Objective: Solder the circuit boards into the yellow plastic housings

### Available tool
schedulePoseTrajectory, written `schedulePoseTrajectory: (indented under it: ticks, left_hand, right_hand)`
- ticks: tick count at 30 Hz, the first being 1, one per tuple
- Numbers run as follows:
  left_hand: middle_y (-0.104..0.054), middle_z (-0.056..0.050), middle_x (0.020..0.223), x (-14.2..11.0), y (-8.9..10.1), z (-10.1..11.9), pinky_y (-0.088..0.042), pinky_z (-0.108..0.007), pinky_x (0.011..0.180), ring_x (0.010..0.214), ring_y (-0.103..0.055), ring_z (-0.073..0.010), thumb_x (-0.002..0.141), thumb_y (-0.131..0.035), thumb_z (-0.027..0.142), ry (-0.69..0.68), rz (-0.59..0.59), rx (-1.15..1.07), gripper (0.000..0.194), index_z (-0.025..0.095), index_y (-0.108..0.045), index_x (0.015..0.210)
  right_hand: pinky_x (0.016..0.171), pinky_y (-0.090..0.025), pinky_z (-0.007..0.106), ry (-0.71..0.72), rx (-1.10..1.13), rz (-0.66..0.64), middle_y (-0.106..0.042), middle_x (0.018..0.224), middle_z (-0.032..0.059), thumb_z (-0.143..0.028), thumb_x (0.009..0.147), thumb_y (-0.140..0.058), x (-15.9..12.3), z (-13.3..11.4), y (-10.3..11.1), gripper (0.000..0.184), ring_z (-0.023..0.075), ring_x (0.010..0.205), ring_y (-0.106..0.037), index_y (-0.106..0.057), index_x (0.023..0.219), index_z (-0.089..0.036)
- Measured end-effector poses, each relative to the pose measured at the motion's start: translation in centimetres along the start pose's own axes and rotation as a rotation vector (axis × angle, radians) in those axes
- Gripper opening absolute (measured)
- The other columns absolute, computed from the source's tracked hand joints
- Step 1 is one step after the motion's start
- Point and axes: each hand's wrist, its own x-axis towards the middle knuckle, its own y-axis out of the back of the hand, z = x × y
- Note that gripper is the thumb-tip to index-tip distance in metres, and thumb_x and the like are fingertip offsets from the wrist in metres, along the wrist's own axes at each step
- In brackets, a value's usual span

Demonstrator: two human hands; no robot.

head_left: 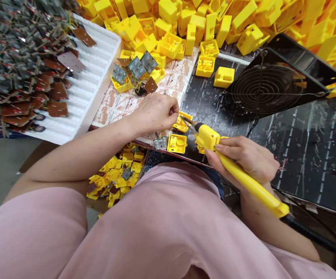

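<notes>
In my right hand [245, 157] is a yellow soldering iron [243, 178], gripped round its handle. Its metal tip points left into a small yellow plastic housing [181, 123] near the table's front edge. My left hand [158, 111] is closed in a pinch just above that housing; whatever sits between its fingertips is hidden. Closer to me lies another open yellow housing [177, 143] with a speaker grille pattern, and a small circuit board [160, 143] touches its left side. Part of a further yellow piece shows beneath the iron.
A black fan [268, 89] with a wire guard stands at the right. Yellow housings [168, 44] are heaped along the back. Left is a white foam tray [91, 73] piled with circuit boards [19, 66]. More yellow parts [118, 174] lie below the table edge. The iron's black cord [310, 232] trails right.
</notes>
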Motion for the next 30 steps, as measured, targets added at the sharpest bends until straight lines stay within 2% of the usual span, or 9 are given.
schedulePoseTrajectory:
  ticks: [3, 6, 10, 13, 17, 20, 23, 25, 30]
  left_hand:
    - [-0.074, -0.003, 0.077, -0.1, 0.0, -0.1, -0.053, -0.035, 0.087, 0.081, -0.07, -0.0204, 0.082, -0.06, 0.026, -0.009, 0.011, -0.022, 0.023, 0.019, -0.081, 0.089]
    - [-0.074, -0.002, 0.075, -0.1, 0.1, -0.3, -0.053, -0.034, 0.086, 0.079, -0.069, -0.0191, 0.081, -0.061, 0.026, -0.015, 0.021, -0.044, 0.021, 0.02, -0.08, 0.086]
    - [-0.073, -0.003, 0.075, 0.0, 0.2, -0.1, -0.053, -0.034, 0.084, 0.077, -0.068, -0.0191, 0.081, -0.061, 0.025, -0.004, 0.011, -0.026, 0.019, 0.02, -0.079, 0.084]
    - [-0.073, -0.003, 0.077, 0.0, 0.2, -0.1, -0.053, -0.034, 0.085, 0.08, -0.07, -0.0202, 0.082, -0.06, 0.025, -0.003, -0.002, -0.008, 0.021, 0.019, -0.08, 0.087]
    - [-0.078, -0.005, 0.09, -0.4, 0.5, -0.7, -0.053, -0.037, 0.093, 0.093, -0.073, -0.0233, 0.086, -0.06, 0.03, -0.027, 0.029, -0.021, 0.024, 0.02, -0.08, 0.092]
    - [-0.081, -0.005, 0.094, -0.9, 0.9, -1.2, -0.052, -0.034, 0.091, 0.093, -0.073, -0.021, 0.086, -0.062, 0.033, -0.016, 0.015, -0.154, 0.023, 0.021, -0.081, 0.091]
    - [-0.081, -0.003, 0.089, -1.1, 1.3, -1.5, -0.052, -0.031, 0.087, 0.086, -0.073, -0.0178, 0.085, -0.064, 0.032, -0.012, -0.03, -0.241, 0.021, 0.021, -0.081, 0.092]
    - [-0.083, -0.003, 0.093, -1.0, 1.5, -1.6, -0.052, -0.033, 0.092, 0.089, -0.073, -0.019, 0.086, -0.065, 0.031, -0.03, -0.046, -0.196, 0.019, 0.023, -0.082, 0.093]
    - [-0.082, -0.003, 0.092, -1.0, 1.3, -1.7, -0.05, -0.042, 0.102, 0.096, -0.075, -0.0238, 0.087, -0.061, 0.027, -0.102, -0.114, -0.019, 0.022, 0.023, -0.082, 0.093]
  right_hand:
    - [0.058, -0.062, 0.031, -0.1, -0.031, 0.057, -0.081, 0.087, -0.0027, -0.024, 0.09, -0.084, -0.8, 0.3, 0.7, 0.016, 0.0192, 0.071, -0.078, -0.072, 0.097, -0.032]
    - [0.061, -0.064, 0.031, -0.16, -0.119, 0.021, -0.081, 0.088, -0.0038, -0.019, 0.089, -0.081, -1.3, 0.5, 1.2, 0.018, 0.0187, 0.07, -0.077, -0.071, 0.095, -0.032]
    - [0.059, -0.065, 0.032, -0.147, -0.059, 0.061, -0.081, 0.087, -0.0025, -0.021, 0.089, -0.079, -1.3, 0.4, 0.9, 0.018, 0.02, 0.066, -0.077, -0.072, 0.1, -0.033]
    - [0.061, -0.066, 0.034, -0.166, -0.045, 0.106, -0.083, 0.094, -0.0017, -0.026, 0.088, -0.083, -1.6, 0.6, 0.3, 0.036, 0.0211, 0.069, -0.078, -0.073, 0.121, -0.035]
    - [0.06, -0.066, 0.038, -0.219, -0.074, 0.117, -0.083, 0.11, -0.0002, -0.04, 0.088, -0.083, -2.6, 1.1, 0.0, 0.062, 0.0233, 0.07, -0.078, -0.062, 0.146, -0.043]
    - [0.056, -0.065, 0.04, -0.251, -0.063, 0.087, -0.084, 0.106, 0.0005, -0.041, 0.088, -0.083, -2.8, 1.1, 0.3, 0.058, 0.0256, 0.07, -0.079, -0.065, 0.143, -0.045]
    - [0.058, -0.065, 0.038, -0.201, -0.023, 0.069, -0.084, 0.098, -0.0003, -0.037, 0.087, -0.086, -2.4, 0.8, 0.5, 0.044, 0.0246, 0.07, -0.079, -0.074, 0.13, -0.041]
    - [0.059, -0.066, 0.036, -0.155, -0.004, 0.074, -0.084, 0.099, -0.0008, -0.035, 0.087, -0.087, -2.1, 0.8, 0.6, 0.042, 0.0234, 0.072, -0.08, -0.075, 0.127, -0.04]
    - [0.059, -0.064, 0.032, -0.157, -0.041, 0.052, -0.084, 0.101, -0.0008, -0.034, 0.089, -0.086, -1.7, 1.0, 0.7, 0.051, 0.021, 0.071, -0.079, -0.07, 0.137, -0.036]
